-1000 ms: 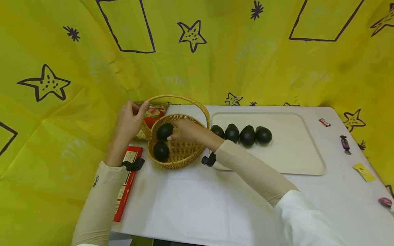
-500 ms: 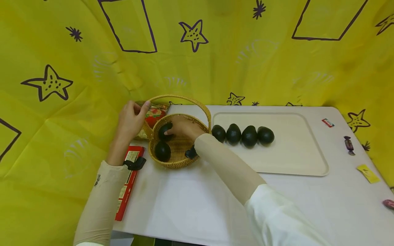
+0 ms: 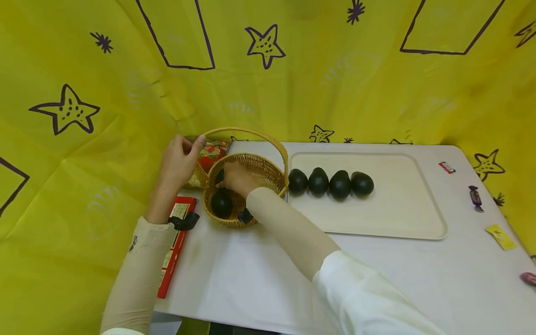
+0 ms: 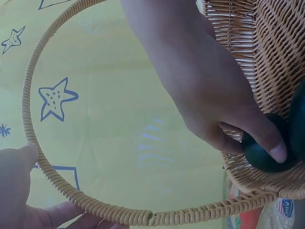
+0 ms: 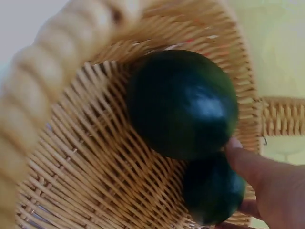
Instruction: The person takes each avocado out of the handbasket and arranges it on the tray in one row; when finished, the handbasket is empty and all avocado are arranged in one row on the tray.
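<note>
My left hand holds the arched handle of a wicker basket, thumb on one side and fingers on the other. Inside the basket, my right hand pinches a dark green avocado between thumb and fingers, near the left rim. In the head view that avocado is mostly covered by the hand. A second avocado lies against it, closer to the front of the basket; it looks larger in the right wrist view.
A cream tray right of the basket bears several avocados in a row. Left of the basket are a red box and a printed food packet. Wrapped sweets lie along the table's right side, before a yellow curtain.
My right hand has moved left and deeper into the basket, from beside the rear avocado to a grip on it. The left hand stays at the handle.
</note>
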Motion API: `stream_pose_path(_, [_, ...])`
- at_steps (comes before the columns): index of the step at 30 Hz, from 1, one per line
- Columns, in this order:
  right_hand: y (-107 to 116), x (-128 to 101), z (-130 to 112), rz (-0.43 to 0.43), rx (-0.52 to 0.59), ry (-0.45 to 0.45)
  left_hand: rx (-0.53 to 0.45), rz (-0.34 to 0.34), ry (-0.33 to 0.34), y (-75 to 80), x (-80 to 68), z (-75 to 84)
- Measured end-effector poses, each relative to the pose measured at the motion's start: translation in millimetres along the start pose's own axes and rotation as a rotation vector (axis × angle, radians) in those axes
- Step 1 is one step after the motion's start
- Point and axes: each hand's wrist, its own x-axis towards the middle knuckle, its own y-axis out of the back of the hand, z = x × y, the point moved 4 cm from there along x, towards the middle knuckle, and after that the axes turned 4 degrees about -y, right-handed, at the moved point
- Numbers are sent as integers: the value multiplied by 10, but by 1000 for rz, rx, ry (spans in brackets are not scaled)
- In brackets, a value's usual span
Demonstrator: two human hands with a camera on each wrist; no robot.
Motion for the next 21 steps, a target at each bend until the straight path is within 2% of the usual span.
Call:
stream_pose_path(3, [-23,32,-9,28,-44,-16,-1,-2,-4,-13,11,10])
stream_pose_path(7, [-40,65,-11,25,-81,-16,-1,-6,-1,-20,13,11])
stream_pose_path(12, [-41,68,-25,-13,-81,-5,-7,-1,5,-2,4,2])
stream_pose_path(21, [-45,71,-22,-14,-67,-3,-7,-13,2,-8,-1,-2])
